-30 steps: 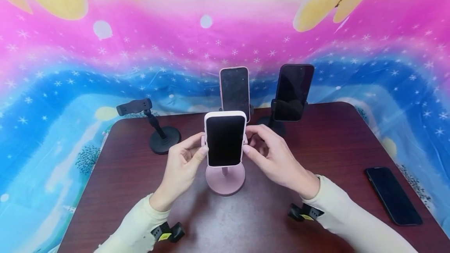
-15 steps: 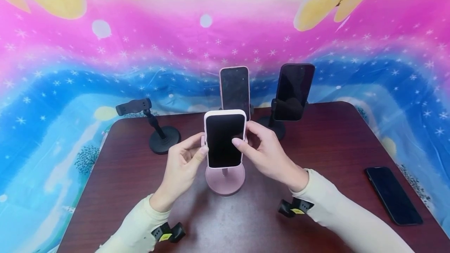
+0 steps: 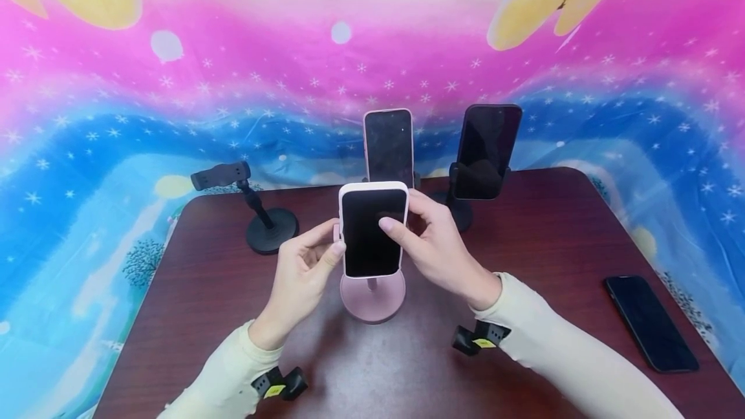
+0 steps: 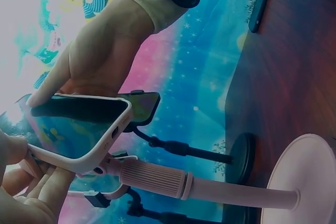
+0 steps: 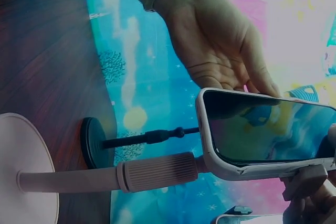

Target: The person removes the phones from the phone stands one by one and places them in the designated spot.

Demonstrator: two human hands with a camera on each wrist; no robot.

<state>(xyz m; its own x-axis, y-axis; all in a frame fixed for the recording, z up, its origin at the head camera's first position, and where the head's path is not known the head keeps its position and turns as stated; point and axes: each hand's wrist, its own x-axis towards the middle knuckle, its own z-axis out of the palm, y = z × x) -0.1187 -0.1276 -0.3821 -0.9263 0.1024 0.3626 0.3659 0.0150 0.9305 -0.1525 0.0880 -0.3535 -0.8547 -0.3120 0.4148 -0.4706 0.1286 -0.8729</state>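
A phone in a white case [image 3: 361, 238], its screen dark, stands upright at the head of a pink phone stand [image 3: 372, 302]. At its left edge my left hand [image 3: 302, 277] pinches the stand's pink clamp, thumb tip right at the phone's side. From the other side my right hand [image 3: 445, 244] holds the phone, its thumb over the screen and its fingers behind, partly hidden. The right wrist view shows the other pink clamp arm [image 5: 304, 182] under the phone's edge, and the ribbed pole [image 5: 160, 171] running down to the round base.
Behind stand a pink-cased phone [image 3: 388, 144] and a black phone [image 3: 487, 150], each in a stand. A black phone stand [image 3: 272, 230] without a phone is at the back left. Another black phone [image 3: 652, 323] lies flat near the table's [image 3: 524, 367] right edge.
My right hand has moved left and slightly up from the clamp's right side, its thumb now over the screen. The left hand, phone and pink stand stay nearly in place.
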